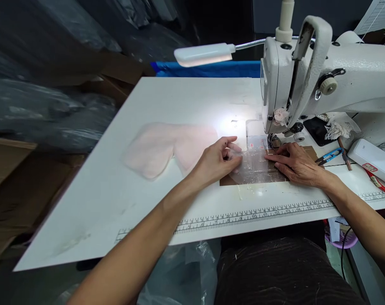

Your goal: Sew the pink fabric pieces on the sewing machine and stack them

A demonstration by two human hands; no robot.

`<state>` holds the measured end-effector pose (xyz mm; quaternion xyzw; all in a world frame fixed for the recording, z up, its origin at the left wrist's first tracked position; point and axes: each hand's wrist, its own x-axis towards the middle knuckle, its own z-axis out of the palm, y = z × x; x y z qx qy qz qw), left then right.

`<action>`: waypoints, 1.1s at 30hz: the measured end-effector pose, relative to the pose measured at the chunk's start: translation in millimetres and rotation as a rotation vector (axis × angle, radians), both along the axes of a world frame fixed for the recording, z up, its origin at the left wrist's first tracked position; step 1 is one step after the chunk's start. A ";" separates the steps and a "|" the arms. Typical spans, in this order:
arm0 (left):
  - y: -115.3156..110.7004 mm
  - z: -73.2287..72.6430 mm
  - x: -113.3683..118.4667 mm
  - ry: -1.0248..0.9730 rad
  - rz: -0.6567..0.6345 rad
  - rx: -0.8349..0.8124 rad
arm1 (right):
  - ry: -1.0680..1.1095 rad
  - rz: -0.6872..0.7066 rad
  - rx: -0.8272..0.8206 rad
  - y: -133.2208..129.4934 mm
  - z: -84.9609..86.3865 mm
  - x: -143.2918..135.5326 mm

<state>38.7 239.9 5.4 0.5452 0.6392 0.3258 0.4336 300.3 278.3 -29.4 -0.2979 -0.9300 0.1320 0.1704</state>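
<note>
Beside the needle of a white sewing machine [277,84], a thin sheer piece of fabric [254,163] lies over a brown sheet [226,181]. My left hand [218,159] pinches the left edge of the sheer piece between thumb and fingers. On its right part, just in front of the presser foot [272,141], my right hand [294,163] rests with fingers spread a little, its fingertips on the fabric. A pale pink fabric piece [151,148] with rounded lobes lies left of my left hand, partly behind it.
A lamp [205,55] hangs above the white table [100,203], which has a ruler strip [227,221] along its front. Blue snips [330,156], a white box [373,161] and red-handled scissors [381,186] lie at the right. Cardboard and plastic bags [46,114] stand beyond the left edge.
</note>
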 end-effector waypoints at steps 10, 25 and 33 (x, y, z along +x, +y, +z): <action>5.7 -7.9 -5.6 -0.020 0.028 0.063 | -0.035 -0.017 0.045 -0.9 0.2 -1.1; 4.7 -10.7 -5.3 0.019 0.009 0.097 | 0.135 -0.049 -0.087 0.6 6.7 1.4; 3.7 -8.6 -3.0 0.045 0.019 0.104 | 0.167 -0.097 -0.121 -1.0 12.3 2.5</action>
